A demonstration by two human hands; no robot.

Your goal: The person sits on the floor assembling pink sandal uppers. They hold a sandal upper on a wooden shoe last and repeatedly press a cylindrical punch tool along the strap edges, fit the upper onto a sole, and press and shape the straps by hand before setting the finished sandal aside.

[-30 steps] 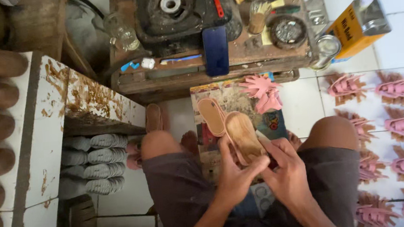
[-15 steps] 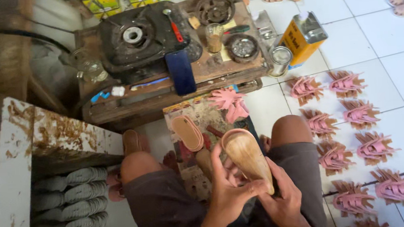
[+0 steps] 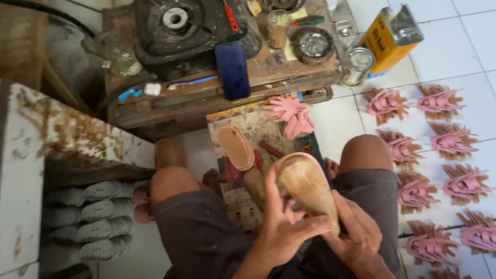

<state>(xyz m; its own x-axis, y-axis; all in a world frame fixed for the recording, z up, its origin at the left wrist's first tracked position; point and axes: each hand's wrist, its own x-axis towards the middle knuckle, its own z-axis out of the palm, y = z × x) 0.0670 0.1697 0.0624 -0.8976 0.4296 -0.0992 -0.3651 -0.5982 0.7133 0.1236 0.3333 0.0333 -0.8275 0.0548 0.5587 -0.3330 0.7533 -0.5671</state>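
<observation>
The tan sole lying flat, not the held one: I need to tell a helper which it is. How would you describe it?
Find the low wooden bench with the burner. On the printed board before it lies the flat tan sole, left of the pink cutouts. It alone is oval and plain.

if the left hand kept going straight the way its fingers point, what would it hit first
The left hand points up-frame along the tan shoe form it grips. Beyond that, probably the pink cut pieces on the board, though depth is unclear.

A rectangular yellow tin can [image 3: 391, 38] with a dark label panel is seen lying tilted just right of the wooden workbench [image 3: 266, 76]. A dark-screened phone [image 3: 232, 70] is propped against the workbench's front edge.
</observation>
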